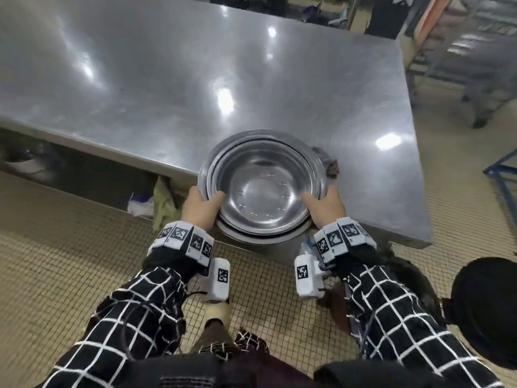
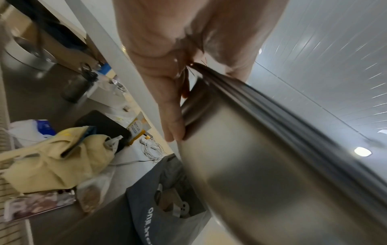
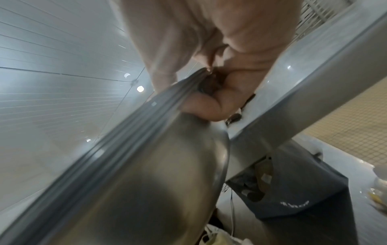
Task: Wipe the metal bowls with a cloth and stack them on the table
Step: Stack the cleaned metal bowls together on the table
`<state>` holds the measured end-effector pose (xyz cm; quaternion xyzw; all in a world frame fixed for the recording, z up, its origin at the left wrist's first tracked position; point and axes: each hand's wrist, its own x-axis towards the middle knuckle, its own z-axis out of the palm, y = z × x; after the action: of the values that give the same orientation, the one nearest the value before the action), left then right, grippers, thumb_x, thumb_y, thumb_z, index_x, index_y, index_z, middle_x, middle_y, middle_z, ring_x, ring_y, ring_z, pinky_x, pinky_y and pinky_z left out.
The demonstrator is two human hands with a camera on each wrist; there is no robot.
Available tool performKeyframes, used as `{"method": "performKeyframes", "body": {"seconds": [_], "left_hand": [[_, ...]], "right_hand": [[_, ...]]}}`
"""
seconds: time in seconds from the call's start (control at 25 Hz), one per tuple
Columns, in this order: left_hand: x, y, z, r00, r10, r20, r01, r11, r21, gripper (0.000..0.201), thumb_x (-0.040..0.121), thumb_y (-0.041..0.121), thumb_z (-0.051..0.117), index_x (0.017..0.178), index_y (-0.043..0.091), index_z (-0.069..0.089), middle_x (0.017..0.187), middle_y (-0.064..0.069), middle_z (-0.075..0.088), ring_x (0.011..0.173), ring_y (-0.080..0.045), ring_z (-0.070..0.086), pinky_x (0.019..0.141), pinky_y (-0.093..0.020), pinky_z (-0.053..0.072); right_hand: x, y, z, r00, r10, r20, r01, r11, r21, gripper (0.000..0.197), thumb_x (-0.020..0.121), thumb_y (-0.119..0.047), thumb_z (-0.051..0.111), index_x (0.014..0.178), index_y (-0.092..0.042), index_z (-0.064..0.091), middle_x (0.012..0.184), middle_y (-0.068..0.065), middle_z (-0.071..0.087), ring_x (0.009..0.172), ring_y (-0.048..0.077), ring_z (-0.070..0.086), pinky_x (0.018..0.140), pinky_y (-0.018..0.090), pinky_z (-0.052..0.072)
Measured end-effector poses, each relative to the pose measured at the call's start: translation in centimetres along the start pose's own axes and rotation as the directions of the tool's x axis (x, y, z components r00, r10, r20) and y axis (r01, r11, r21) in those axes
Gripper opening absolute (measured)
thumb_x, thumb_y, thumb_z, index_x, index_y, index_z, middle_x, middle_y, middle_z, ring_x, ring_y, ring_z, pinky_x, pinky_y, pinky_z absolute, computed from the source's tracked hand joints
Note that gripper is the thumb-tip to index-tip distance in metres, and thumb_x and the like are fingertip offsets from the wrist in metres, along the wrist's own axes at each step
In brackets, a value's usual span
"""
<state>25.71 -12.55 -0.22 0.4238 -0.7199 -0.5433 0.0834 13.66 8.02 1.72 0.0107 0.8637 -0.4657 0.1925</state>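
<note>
- Bowls [image 1: 263,186], nested in a stack, hang over the near edge of the steel surface [image 1: 167,93].
- I see my left hand [image 1: 202,210] and right hand [image 1: 324,205] gripping opposite rims, thumbs inside.
- Dark cloth [image 1: 328,163] lies against the stack's far right.
- Bags [image 2: 52,159] crowd the shelf underneath.

black sleeves [image 1: 134,312] with a white grid pattern; white wrist bands [image 1: 184,242] carrying black-and-white square markers; a white marker-tagged box [image 1: 219,278] with thin dark cables under each wrist.
</note>
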Motion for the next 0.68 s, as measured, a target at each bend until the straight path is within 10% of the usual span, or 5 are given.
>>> {"method": "performKeyframes", "body": {"seconds": [0.16, 0.28, 0.52, 0.68], "left_hand": [[-5.2, -4.3, -1.7, 0.993, -0.034, -0.109, 0.031, 0.999, -0.037, 0.033, 0.083, 0.029, 0.06, 0.109, 0.009, 0.054, 0.096, -0.007, 0.062, 0.089, -0.023, 0.06, 0.077, -0.037, 0.051], [-7.6, -7.6, -3.1, 0.987, -0.093, -0.133, 0.098, 0.995, 0.032, 0.025, 0.085, 0.027, 0.06, 0.1, 0.009, 0.053, 0.093, -0.012, 0.063, 0.085, -0.029, 0.062, 0.077, -0.043, 0.055], [-8.2, -12.9, -1.6, 0.971, -0.239, -0.016, 0.239, 0.957, 0.163, 0.023, 0.089, 0.029, 0.06, 0.08, 0.01, 0.051, 0.07, -0.003, 0.052, 0.059, -0.017, 0.05, 0.058, -0.028, 0.045], [-3.9, -16.8, 1.6, 0.964, -0.264, 0.03, 0.246, 0.93, 0.272, 0.034, 0.085, 0.032, 0.061, 0.093, -0.001, 0.055, 0.083, -0.011, 0.061, 0.07, -0.023, 0.056, 0.06, -0.031, 0.047]], "right_hand": [[-4.4, 2.8, 0.9, 0.994, -0.049, 0.094, 0.052, 0.998, -0.034, 0.038, 0.086, -0.027, 0.06, 0.112, -0.006, 0.042, 0.094, 0.007, 0.053, 0.074, 0.017, 0.05, 0.061, 0.03, 0.036], [-6.9, 5.5, 2.6, 0.985, 0.016, 0.172, -0.01, 0.999, -0.035, 0.032, 0.085, -0.026, 0.061, 0.105, -0.01, 0.042, 0.085, 0.003, 0.047, 0.074, 0.018, 0.05, 0.077, 0.035, 0.045], [-6.6, 12.1, 6.3, 0.958, 0.193, 0.211, -0.173, 0.979, -0.107, 0.046, 0.085, -0.025, 0.062, 0.12, -0.002, 0.043, 0.112, 0.012, 0.054, 0.095, 0.025, 0.052, 0.079, 0.032, 0.04], [-3.7, 17.7, 8.2, 0.948, 0.279, 0.151, -0.269, 0.959, -0.085, 0.061, 0.079, -0.028, 0.065, 0.131, -0.004, 0.043, 0.122, 0.013, 0.056, 0.111, 0.03, 0.054, 0.095, 0.037, 0.043]]}}
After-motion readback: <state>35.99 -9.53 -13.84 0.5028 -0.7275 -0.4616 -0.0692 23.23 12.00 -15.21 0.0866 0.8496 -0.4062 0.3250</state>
